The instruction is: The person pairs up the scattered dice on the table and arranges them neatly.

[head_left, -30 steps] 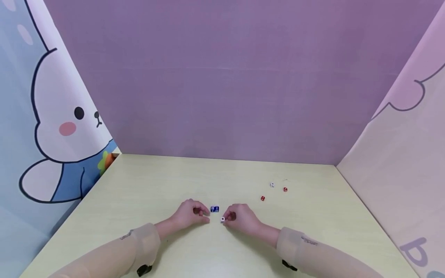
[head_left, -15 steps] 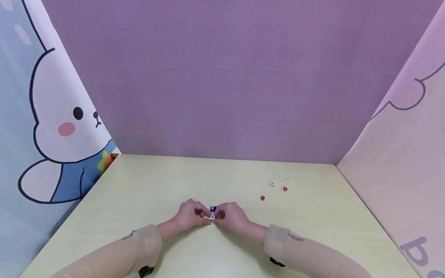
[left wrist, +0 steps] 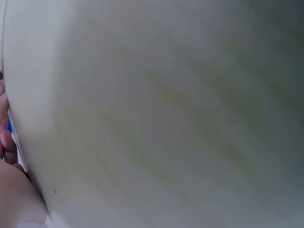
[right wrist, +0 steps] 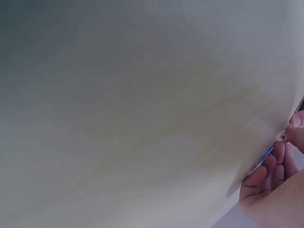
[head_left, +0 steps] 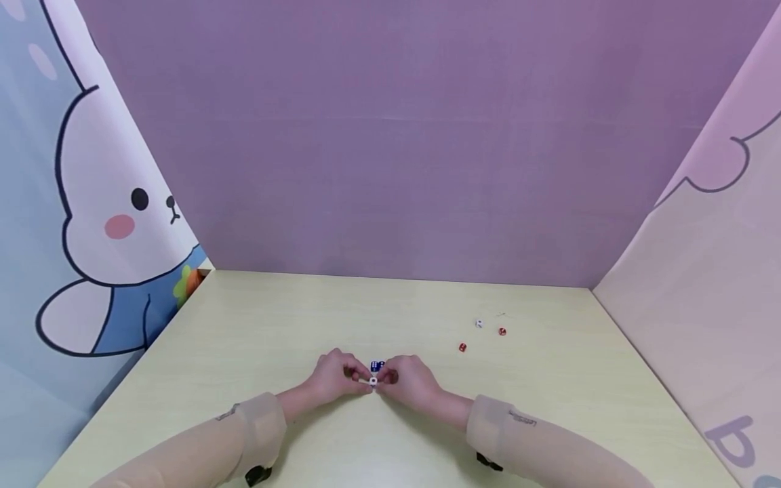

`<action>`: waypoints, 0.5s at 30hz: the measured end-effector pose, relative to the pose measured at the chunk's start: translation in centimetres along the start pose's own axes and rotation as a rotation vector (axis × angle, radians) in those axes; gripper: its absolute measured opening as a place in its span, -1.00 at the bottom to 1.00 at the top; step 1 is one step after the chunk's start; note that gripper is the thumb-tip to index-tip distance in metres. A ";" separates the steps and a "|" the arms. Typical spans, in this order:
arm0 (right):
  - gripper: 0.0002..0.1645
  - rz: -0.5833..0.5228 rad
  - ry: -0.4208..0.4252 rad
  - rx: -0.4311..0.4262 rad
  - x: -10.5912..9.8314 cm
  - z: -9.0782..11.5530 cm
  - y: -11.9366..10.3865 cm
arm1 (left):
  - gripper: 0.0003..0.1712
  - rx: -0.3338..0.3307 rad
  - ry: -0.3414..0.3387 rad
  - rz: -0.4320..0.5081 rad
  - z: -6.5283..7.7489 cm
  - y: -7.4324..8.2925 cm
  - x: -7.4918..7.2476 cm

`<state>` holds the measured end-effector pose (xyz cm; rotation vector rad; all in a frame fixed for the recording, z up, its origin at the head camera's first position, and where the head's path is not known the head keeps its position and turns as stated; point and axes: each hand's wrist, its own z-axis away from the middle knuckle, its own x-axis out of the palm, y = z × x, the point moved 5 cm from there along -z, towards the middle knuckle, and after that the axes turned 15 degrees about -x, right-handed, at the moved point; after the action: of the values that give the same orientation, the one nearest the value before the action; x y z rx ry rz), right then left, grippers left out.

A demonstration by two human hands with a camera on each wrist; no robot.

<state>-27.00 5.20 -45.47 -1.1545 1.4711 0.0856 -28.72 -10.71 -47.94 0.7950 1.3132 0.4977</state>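
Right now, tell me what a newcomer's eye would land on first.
Probably the large cartoon animal at the left of the head view, bright beside the purple backdrop. Next, low in the middle, the left hand and right hand flank a small white die just in front of the blue dice. Two red dice lie farther right.

A plain purple backdrop [head_left: 390,149] filled the upper middle of the frame, faintly creased. At the left hung a light-blue printed curtain [head_left: 30,176] with a white cartoon rabbit [head_left: 104,169], pink-cheeked and blue-clothed. At the right, a pink-and-pale curtain [head_left: 695,291] carried a scalloped outline and, lower down, a purple letter [head_left: 729,428].
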 end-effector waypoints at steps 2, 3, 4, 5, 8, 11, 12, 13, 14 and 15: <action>-0.88 -0.022 0.005 0.005 -0.4 0.4 0.1 | -0.81 -0.003 0.002 0.002 0.0 0.1 0.0; -0.87 -0.031 0.006 0.008 -0.6 0.6 0.2 | -0.81 -0.006 0.003 0.004 0.0 0.1 0.0; -0.85 -0.043 0.006 0.011 -0.8 0.8 0.2 | -0.81 -0.008 0.003 0.005 0.0 0.1 0.0; -0.84 -0.054 0.006 0.013 -1.1 1.1 0.3 | -0.80 -0.013 0.003 0.006 0.0 0.1 0.0; -0.83 -0.071 0.003 0.029 -1.9 1.9 0.8 | -0.80 -0.018 0.002 0.007 -0.1 0.1 0.0; -0.83 -0.090 0.006 0.057 -3.0 2.9 1.4 | -0.80 -0.019 -0.006 0.013 -0.1 0.1 0.1; -0.83 -0.093 0.009 0.067 -3.4 3.2 1.6 | -0.80 -0.021 -0.010 0.018 -0.1 0.1 0.1; -0.83 -0.098 0.015 0.077 -3.8 3.5 1.8 | -0.80 -0.025 -0.013 0.021 -0.1 0.1 0.1; -0.83 -0.099 0.020 0.085 -4.3 3.8 2.0 | -0.80 -0.028 -0.017 0.026 0.0 0.1 0.1; -0.83 -0.102 0.027 0.098 -4.7 4.1 2.3 | -0.80 -0.030 -0.020 0.031 0.0 0.1 0.2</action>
<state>-26.51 11.75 -44.20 -1.1529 1.4219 -0.0725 -28.72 -10.55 -47.99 0.7947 1.2740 0.5315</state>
